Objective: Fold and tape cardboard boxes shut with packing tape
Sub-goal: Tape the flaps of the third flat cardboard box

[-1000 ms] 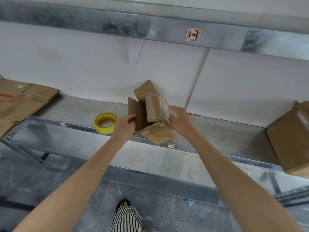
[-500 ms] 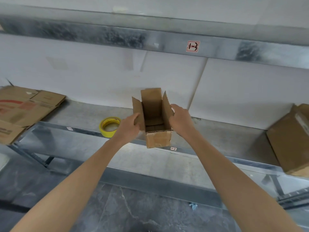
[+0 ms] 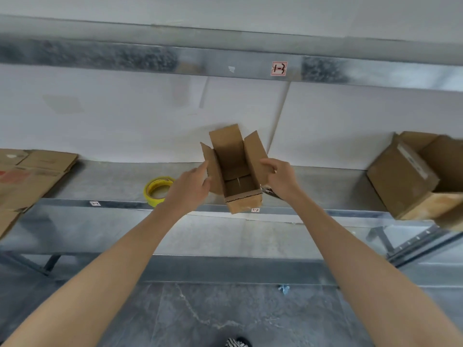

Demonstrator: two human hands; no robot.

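Steel shelf point(image 3: 100, 181), open box point(image 3: 235, 169), left fingers point(image 3: 201, 168) flat on it, right fingers point(image 3: 267, 163) pinching flap point(image 3: 255, 154)

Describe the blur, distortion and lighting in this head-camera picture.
Head view: the wide-angle lens bows the upper shelf beam; the large cardboard box at right is motion-blurred; the small open box and yellow tape roll look fairly sharp; lighting is soft, no hard shadows.

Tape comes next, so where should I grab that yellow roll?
Come from above and pinch the near rim of the tape roll, fingers inside the hole, thumb outside: it lies flat on the shelf, hole up, left of the open box.
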